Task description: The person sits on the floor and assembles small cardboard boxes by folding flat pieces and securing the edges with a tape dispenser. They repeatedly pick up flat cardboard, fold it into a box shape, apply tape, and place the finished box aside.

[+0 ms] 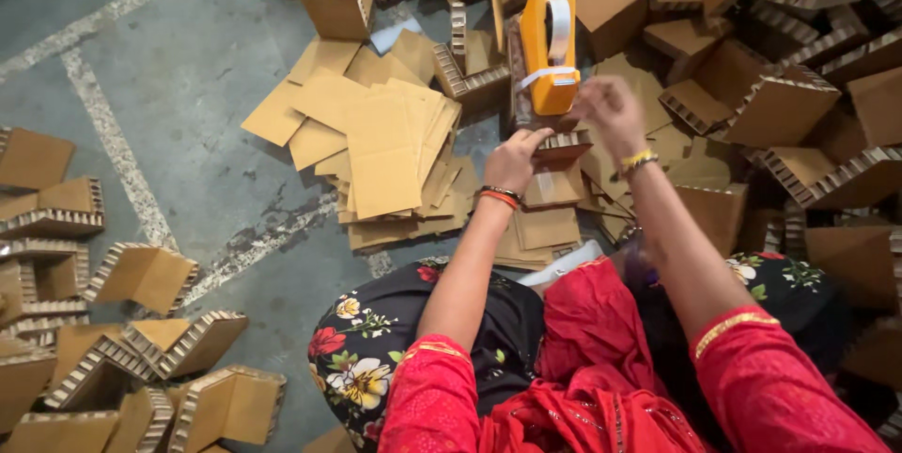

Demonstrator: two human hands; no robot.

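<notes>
An orange tape dispenser (551, 39) with a white tape strip stands upright among cardboard pieces. My left hand (515, 160) grips a small honeycomb cardboard corner piece (564, 145) just below the dispenser. My right hand (611, 113) is beside the dispenser's lower right edge, fingers curled as if pinching the tape end; it is blurred. Flat brown cardboard sheets (381, 143) lie in a loose stack to the left of my hands.
Folded honeycomb cardboard corner pieces are heaped at the right (780, 105) and along the top. More corner pieces (141, 340) lie in rows at the lower left on the grey concrete floor (178, 86). My knees in floral cloth (376, 359) are below.
</notes>
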